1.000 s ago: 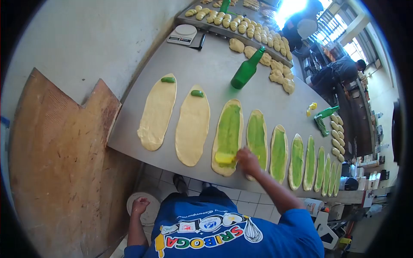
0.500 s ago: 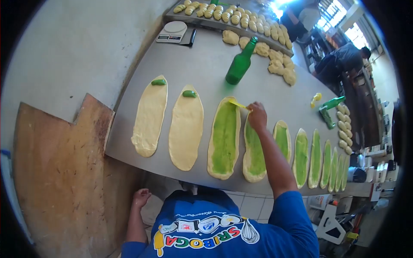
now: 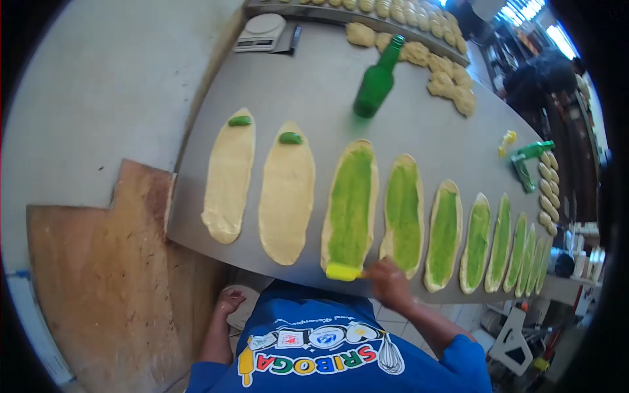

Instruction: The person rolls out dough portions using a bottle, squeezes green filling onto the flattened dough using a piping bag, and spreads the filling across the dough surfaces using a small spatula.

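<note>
In the head view, my right hand (image 3: pixel 389 284) is closed around the handle of a yellow spatula (image 3: pixel 343 272). The blade lies at the near end of a long flat dough strip (image 3: pixel 350 203) covered in green paste. Just right of it is another green-coated dough strip (image 3: pixel 401 216). To the left, two plain dough strips (image 3: pixel 286 203) each carry a green lump of filling (image 3: pixel 290 138) near the far tip. Low beside my body, off the table, my left hand (image 3: pixel 230 301) hangs with loosely curled fingers and holds nothing.
A green bottle (image 3: pixel 377 82) stands behind the strips on the metal table (image 3: pixel 295 72). Dough lumps (image 3: pixel 452 85) and a white scale (image 3: pixel 261 33) are farther back. More green-coated strips (image 3: pixel 443 236) continue rightward. Another person (image 3: pixel 540 78) bends at the far right.
My right hand has drawn the spatula from the far end of the coated strip down to its near end. My left hand stays low, and the camera view has shifted slightly.
</note>
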`<action>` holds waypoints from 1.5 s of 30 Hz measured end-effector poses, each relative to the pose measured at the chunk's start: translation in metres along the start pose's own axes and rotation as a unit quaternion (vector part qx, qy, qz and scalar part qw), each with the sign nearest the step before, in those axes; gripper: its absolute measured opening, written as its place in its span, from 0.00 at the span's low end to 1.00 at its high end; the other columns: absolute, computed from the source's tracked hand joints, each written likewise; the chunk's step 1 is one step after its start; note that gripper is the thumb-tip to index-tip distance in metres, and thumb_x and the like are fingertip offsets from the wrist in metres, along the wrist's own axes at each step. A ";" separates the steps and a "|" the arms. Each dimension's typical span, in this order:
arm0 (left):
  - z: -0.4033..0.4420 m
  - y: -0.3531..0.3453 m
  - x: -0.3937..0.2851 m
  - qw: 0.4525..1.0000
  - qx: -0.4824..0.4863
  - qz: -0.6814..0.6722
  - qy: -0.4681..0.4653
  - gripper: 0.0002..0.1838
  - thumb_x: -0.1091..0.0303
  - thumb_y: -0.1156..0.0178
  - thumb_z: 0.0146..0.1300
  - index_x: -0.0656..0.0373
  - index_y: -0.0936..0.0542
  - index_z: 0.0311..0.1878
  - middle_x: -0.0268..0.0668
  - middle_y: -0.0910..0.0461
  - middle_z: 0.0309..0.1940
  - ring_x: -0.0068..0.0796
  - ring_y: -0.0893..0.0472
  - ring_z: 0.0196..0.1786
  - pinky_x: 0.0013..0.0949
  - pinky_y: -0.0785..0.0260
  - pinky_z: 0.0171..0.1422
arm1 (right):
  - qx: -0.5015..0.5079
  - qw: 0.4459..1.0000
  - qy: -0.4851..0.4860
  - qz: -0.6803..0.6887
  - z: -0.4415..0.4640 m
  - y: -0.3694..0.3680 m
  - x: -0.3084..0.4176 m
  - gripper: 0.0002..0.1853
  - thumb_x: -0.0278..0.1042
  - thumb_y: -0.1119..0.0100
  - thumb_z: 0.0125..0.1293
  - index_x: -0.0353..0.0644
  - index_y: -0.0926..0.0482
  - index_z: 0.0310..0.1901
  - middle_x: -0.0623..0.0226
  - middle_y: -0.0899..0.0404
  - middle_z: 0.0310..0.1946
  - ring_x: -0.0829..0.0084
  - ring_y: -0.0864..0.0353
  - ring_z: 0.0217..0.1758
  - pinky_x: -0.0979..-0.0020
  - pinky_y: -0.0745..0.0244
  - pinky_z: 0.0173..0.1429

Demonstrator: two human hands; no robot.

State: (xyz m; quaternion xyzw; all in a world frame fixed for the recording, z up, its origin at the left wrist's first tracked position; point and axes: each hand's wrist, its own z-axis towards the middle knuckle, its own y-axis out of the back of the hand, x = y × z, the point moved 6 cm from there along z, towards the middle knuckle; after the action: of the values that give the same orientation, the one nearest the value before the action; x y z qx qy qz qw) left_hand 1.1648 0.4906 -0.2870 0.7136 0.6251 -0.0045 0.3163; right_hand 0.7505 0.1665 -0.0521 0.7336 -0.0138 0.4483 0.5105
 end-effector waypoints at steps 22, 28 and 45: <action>-0.030 0.038 0.090 0.979 -0.062 -0.170 0.091 0.16 0.67 0.32 0.57 0.61 0.16 0.48 0.37 0.15 0.39 0.28 0.18 0.39 0.29 0.25 0.48 | -0.023 0.976 0.182 -0.116 0.205 -0.071 0.023 0.05 0.25 0.45 0.53 0.47 0.22 0.31 0.69 0.26 0.31 0.62 0.27 0.36 0.62 0.27 0.40; -0.006 0.038 0.083 0.982 -0.052 -0.154 0.096 0.13 0.67 0.32 0.57 0.61 0.15 0.44 0.37 0.15 0.38 0.27 0.18 0.38 0.28 0.25 0.47 | 0.009 0.977 0.182 -0.109 0.124 -0.078 0.065 0.09 0.17 0.46 0.50 0.44 0.20 0.29 0.65 0.24 0.29 0.62 0.25 0.33 0.65 0.26 0.37; -0.005 0.086 0.034 0.983 -0.091 -0.158 0.009 0.17 0.68 0.31 0.57 0.61 0.17 0.50 0.37 0.15 0.40 0.28 0.18 0.38 0.27 0.26 0.45 | -0.055 0.973 0.182 -0.132 0.211 -0.093 0.046 0.08 0.22 0.47 0.50 0.47 0.22 0.30 0.67 0.25 0.33 0.61 0.25 0.39 0.63 0.27 0.39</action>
State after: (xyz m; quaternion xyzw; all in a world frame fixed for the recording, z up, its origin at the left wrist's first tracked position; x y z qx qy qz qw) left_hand 1.2472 0.5219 -0.2588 0.5742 0.7306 0.0094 0.3694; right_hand 0.9586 0.0705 -0.1057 0.6061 0.1518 0.5013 0.5986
